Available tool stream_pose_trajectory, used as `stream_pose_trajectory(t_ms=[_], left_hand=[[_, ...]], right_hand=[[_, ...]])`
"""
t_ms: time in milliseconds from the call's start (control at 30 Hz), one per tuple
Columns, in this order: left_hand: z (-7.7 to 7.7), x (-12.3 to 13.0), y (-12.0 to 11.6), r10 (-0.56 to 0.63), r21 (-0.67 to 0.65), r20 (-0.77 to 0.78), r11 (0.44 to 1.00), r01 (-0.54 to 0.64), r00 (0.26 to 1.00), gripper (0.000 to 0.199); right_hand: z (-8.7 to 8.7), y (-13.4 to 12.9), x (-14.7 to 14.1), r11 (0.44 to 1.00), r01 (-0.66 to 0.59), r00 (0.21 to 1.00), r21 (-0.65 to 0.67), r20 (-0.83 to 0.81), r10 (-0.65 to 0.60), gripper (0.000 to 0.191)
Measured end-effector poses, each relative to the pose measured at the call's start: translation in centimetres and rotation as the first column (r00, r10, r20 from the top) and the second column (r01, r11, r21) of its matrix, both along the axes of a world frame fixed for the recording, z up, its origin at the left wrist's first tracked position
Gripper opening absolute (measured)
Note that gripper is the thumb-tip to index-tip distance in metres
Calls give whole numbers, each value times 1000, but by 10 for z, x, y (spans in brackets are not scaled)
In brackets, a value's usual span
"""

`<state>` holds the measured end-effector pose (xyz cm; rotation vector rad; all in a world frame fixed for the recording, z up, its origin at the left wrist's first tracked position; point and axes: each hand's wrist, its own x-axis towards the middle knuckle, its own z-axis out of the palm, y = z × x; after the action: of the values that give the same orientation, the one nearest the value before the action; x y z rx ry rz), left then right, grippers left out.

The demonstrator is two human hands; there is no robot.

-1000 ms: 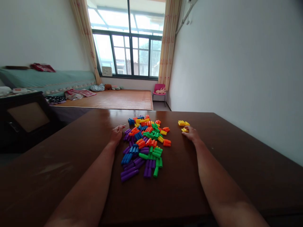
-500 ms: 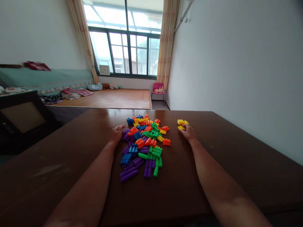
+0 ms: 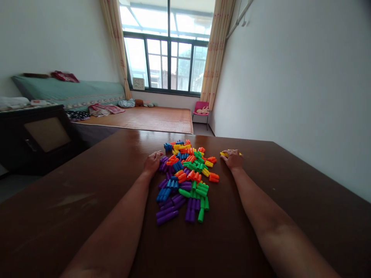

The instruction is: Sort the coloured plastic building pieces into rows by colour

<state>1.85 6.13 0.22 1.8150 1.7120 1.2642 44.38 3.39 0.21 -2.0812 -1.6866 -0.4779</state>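
A long pile of plastic building blocks (image 3: 189, 177) in purple, blue, green, orange and yellow lies on the brown table (image 3: 116, 173). Each block looks like short tubes joined side by side. At the pile's left edge rests my left hand (image 3: 153, 162), loosely open, close to some purple blocks (image 3: 164, 164); nothing shows in it. Right of the pile, my right hand (image 3: 232, 158) bends over yellow building blocks (image 3: 223, 153), fingers and thumb on them. The hand hides most of these blocks.
A dark cabinet (image 3: 43, 135) stands at the left. Beyond the table are a bed with a woven mat (image 3: 162, 117), a pink chair (image 3: 201, 108) with a soft toy, and a window. A white wall (image 3: 295, 85) runs along the right.
My right hand has shifted from pinching a near yellow block to covering the yellow blocks. My left hand stays beside the pile. The view has turned slightly left.
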Motion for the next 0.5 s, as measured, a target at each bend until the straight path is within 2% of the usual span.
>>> stream_pose_trajectory(t_ms=[133, 267, 333, 400, 500], left_hand=[[3, 2, -2, 9, -27, -30, 1000, -10, 999, 47], [5, 3, -4, 3, -26, -44, 1000, -4, 999, 47], [5, 4, -5, 13, -41, -56, 999, -15, 998, 46], [6, 5, -6, 13, -52, -68, 999, -16, 998, 46], [8, 6, -8, 5, -45, -74, 999, -8, 997, 45]], right_hand=[[0, 1, 4, 1000, 15, 1000, -22, 5, -15, 30], [2, -3, 2, 997, 24, 1000, 71, -9, -24, 38], [6, -5, -5, 990, -58, 998, 130, -5, 59, 41], [11, -4, -19, 968, -203, 979, 145, -3, 206, 40], [17, 0, -51, 914, -400, 913, 72, -51, 404, 36]])
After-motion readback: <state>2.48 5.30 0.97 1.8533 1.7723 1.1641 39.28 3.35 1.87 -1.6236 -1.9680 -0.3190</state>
